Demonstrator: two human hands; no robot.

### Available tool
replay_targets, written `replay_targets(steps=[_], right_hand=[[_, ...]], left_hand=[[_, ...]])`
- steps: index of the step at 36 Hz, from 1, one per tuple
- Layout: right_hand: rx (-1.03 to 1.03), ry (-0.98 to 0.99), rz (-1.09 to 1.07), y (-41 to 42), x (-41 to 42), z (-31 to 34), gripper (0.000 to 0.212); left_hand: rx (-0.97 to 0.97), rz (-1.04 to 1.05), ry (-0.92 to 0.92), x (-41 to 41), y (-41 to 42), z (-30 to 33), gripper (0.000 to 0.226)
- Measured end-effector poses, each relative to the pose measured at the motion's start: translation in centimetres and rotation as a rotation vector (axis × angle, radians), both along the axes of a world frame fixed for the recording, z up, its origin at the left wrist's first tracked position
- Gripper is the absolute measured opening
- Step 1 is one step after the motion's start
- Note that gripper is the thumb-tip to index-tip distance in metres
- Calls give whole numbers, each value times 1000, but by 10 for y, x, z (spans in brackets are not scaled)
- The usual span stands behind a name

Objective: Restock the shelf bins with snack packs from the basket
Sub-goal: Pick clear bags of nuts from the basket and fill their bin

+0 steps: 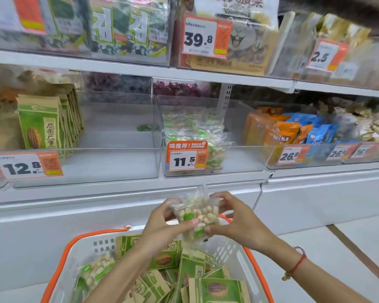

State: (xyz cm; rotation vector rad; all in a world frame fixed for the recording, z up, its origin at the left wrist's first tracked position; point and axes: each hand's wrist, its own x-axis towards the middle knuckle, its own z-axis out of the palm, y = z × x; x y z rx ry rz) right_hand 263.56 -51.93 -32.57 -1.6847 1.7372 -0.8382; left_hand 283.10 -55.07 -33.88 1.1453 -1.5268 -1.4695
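Both hands up over the basket, sharing one clear snack pack [197,212] of pale nuts with green labels. Left hand [162,221] curled round the pack's left edge, thumb across the front; right hand [234,217] pinching the right edge, fingers bent behind the film, thumb tip on the lower front. Red cord bracelet [298,262] on the right wrist.

Below, a white basket [101,246] with orange rim and handles — filled with green-and-kraft seed packs [219,288] lying at all angles, plus another clear nut pack [94,273] at the left side.

Straight ahead on the shelf, a clear middle bin [239,158] tagged 11.5, holding a small stack of matching nut packs [195,132] against its left wall, the rest of its floor bare. Just left, a clear bin [118,162] tagged 12.8, with upright green seed packs [42,125] lined along its left side. To the right, a bin of orange and blue packs [293,130]. Upper shelf stocked with seaweed packs [120,27] and more bagged goods behind price tags — detail there blurred.
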Motion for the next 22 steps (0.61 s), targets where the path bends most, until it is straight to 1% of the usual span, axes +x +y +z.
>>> replay_targets(steps=[2,4,6,9,11,13,15,17,19,20,22], right_hand=[[-81,102,52,-2,-8,15,87],[-159,124,147,-3,-16,37,93],[-213,112,207,-6,-25,60,86],[-335,138,155,-11,-41,89,64],[-477,242,106,-15,-53,103,54],[-652,391,48,-22,-64,112,51],[-775,491,-14,-33,-76,117,54],[-839,570,-88,-46,-88,119,54],[-863,626,-157,-60,-101,121,52],[-860,649,-186,-68,-107,121,51],[-851,710,-233,-86,-118,120,51]], left_hand=[[-194,-46,-73,-5,-9,11,44],[-345,-78,-102,-13,-16,27,45],[-487,-90,-117,-23,-24,44,45],[-657,-95,-120,-40,-37,71,46],[-779,-88,-126,-53,-50,87,48],[-882,-87,-120,-68,-65,98,49],[-885,-103,-108,-83,-80,109,54],[-867,-126,-179,-96,-96,118,68],[-791,-202,-315,-105,-118,126,84],[-752,-233,-400,-108,-131,129,87],[-708,-254,-580,-114,-159,132,81]])
